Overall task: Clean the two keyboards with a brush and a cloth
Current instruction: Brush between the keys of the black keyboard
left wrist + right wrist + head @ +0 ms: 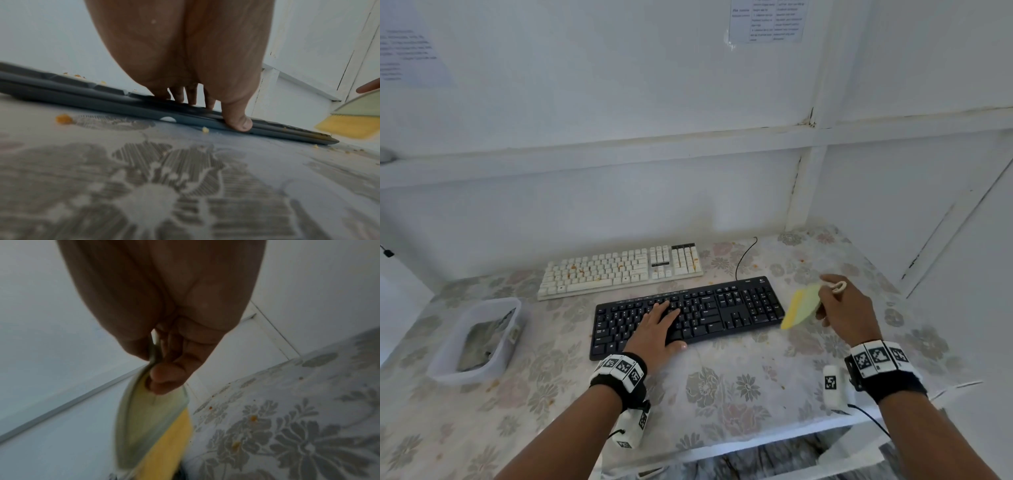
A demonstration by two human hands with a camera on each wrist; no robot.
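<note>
Brushwork on the black keyboard (690,313) looks close to finished: its keys show no obvious crumbs in the head view, though blur may hide small ones. It lies near the middle of the bench (739,394), and the left hand (659,329) rests flat on its keys, fingers straight, thumb against its front edge. The right hand (844,308) hovers just off the keyboard's right end, fingers pinched round the pale green handle of a brush (803,306) whose yellow bristles point down toward that end. The white keyboard (619,269), behind the black one and nearer the bench's back edge, carries orange crumbs across its keys, so it appears untouched. Orange crumbs (254,418) also dot the flowered cover toward the right edge. What seems to be the cloth (479,342) sits in a clear tub (512,310) near the left edge, so wiping both keyboards is likely ahead.
</note>
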